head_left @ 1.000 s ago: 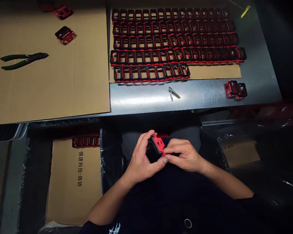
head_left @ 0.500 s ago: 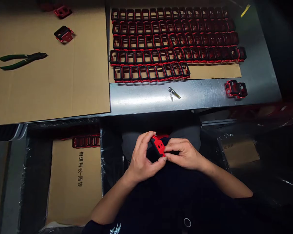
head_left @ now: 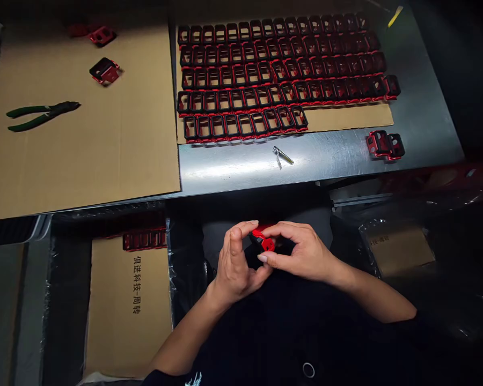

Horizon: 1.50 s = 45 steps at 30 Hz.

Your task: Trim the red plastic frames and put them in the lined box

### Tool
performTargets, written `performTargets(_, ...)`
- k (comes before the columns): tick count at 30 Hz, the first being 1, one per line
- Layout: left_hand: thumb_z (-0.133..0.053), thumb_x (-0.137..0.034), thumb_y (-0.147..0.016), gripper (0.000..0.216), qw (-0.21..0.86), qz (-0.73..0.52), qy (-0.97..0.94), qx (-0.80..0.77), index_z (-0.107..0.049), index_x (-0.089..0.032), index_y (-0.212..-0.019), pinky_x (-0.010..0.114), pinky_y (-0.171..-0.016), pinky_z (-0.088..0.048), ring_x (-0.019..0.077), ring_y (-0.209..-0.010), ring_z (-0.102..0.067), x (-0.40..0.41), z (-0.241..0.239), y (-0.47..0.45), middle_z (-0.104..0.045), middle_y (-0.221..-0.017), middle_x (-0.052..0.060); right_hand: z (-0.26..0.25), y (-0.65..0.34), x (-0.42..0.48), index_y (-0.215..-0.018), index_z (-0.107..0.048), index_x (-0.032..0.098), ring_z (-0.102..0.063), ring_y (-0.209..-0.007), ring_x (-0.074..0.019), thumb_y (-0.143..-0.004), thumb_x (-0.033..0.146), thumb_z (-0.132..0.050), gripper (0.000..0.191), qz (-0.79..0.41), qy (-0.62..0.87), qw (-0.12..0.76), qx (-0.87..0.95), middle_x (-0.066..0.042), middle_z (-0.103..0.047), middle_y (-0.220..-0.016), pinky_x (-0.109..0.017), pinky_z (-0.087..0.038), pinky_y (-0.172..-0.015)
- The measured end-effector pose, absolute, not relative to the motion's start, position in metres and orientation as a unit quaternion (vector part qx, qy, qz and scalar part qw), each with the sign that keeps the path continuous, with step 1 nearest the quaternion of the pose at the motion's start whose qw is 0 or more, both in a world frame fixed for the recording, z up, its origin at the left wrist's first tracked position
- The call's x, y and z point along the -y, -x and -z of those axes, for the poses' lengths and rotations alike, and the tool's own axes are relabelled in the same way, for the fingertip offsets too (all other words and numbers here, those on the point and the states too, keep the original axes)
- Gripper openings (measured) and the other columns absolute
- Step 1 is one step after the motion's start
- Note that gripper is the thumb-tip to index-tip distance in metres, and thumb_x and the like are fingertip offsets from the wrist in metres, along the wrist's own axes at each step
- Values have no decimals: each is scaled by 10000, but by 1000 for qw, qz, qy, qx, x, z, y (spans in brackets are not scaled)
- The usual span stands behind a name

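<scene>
A small red and black plastic frame part (head_left: 268, 244) is held over my lap, low in the middle of the view. My right hand (head_left: 306, 251) grips it between thumb and forefinger, from the right. Beside it on the left, my left hand (head_left: 237, 265) is open, fingers raised and apart. Its upper fingertips are close to the part's top end; whether they touch it I cannot tell. The palm side and the part's underside are hidden.
Rows of similar red-black frames (head_left: 245, 99) stand on cardboard on the metal table (head_left: 326, 153). A small metal clipper-like tool (head_left: 284, 155) and two joined-looking frames (head_left: 385, 145) lie near its edge. Green-handled cutters (head_left: 44, 115) rest on left cardboard (head_left: 116, 161). A lined box (head_left: 129, 332) stands below.
The part has turned in my hands, its face now smaller in view. My left fingers have loosened and lifted from it, while my right thumb and forefinger have closed further around it.
</scene>
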State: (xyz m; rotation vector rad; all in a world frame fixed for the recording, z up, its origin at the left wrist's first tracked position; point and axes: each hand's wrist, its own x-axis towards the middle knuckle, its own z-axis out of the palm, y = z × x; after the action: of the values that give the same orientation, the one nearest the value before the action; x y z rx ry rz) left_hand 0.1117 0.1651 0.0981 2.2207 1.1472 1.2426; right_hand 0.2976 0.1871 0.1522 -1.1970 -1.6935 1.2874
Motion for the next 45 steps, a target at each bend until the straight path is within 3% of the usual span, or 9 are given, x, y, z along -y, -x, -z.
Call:
performTargets(3, -791, -225, -792, 1173, 141, -433, -795, -399, 38, -206, -1622, 542, -971, -559, 303, -1222, -585, -167, -100, -110, -606, -1295, 181, -149, -296, -186, -992, -754, 209, -700, -736, -158, -822, 304, -800, 200, -484, 454, 354, 659, -34, -752, -850, -284, -575, -706)
performTargets(9, -757, -195, -813, 1128, 61, -448, -802, -391, 28, -227, -1623, 418, -943, -591, 250, -1222, -541, -169, -100, -108, -683, -1216, 104, -146, -300, -184, -996, -773, 218, -725, -751, -165, -830, 262, -781, 173, -484, 429, 373, 665, -49, -776, -878, -283, -586, -703)
performTargets(14, -740, -237, -835, 1115, 45, -451, -806, -381, 55, -290, -1615, 414, -955, -602, 224, -1103, -580, -168, -95, -102, -724, -1051, 18, -143, -303, -184, -1027, -772, 225, -732, -823, -178, -811, 160, -732, 229, -515, 392, 383, 659, -53, -784, -929, -302, -594, -769)
performTargets(19, -775, -257, -802, 1157, 55, -455, -819, -347, 45, -237, -1619, 429, -1006, -587, 225, -1110, -572, -168, -95, -99, -758, -986, 1, -139, -306, -184, -1015, -770, 216, -686, -776, -165, -800, 148, -696, 237, -585, 370, 370, 620, -43, -744, -884, -284, -572, -705)
performTargets(24, -743, -328, -823, 1128, 105, -455, -809, -357, 56, -269, -1617, 457, -919, -614, 229, -1069, -635, -167, -99, -100, -754, -1020, 21, -133, -307, -184, -1028, -766, 196, -674, -761, -160, -821, 244, -700, 223, -690, 371, 321, 532, -49, -722, -885, -274, -558, -681)
performTargets(30, -753, -268, -811, 1139, 205, -479, -790, -323, 45, -173, -1618, 503, -989, -575, 260, -1252, -578, -169, -107, -105, -675, -1222, 139, -121, -304, -183, -1005, -746, 160, -691, -705, -153, -816, 375, -767, 287, -814, 338, 300, 364, -29, -741, -794, -273, -570, -681)
performTargets(36, -768, -247, -818, 1185, 351, -480, -743, -308, 114, -224, -1609, 490, -964, -592, 283, -1253, -615, -169, -109, -110, -579, -1332, 192, -118, -300, -184, -852, -729, 125, -664, -620, -141, -760, 345, -772, 243, -860, 331, 291, 256, -33, -727, -718, -247, -563, -590)
performTargets(42, -784, -289, -816, 1192, 388, -466, -703, -372, 100, -220, -1613, 452, -961, -601, 264, -1186, -645, -166, -111, -112, -556, -1313, 186, -117, -302, -184, -955, -715, 111, -682, -613, -140, -733, 353, -783, 335, -898, 319, 249, 176, -66, -744, -781, -216, -547, -539)
performTargets(45, -774, -283, -806, 1157, 380, -439, -710, -398, 45, -217, -1620, 460, -960, -600, 266, -1160, -651, -166, -112, -110, -573, -1290, 172, -117, -300, -182, -1011, -694, 136, -648, -538, -107, -713, 379, -821, 405, -888, 344, 255, 168, -19, -718, -748, -198, -525, -503)
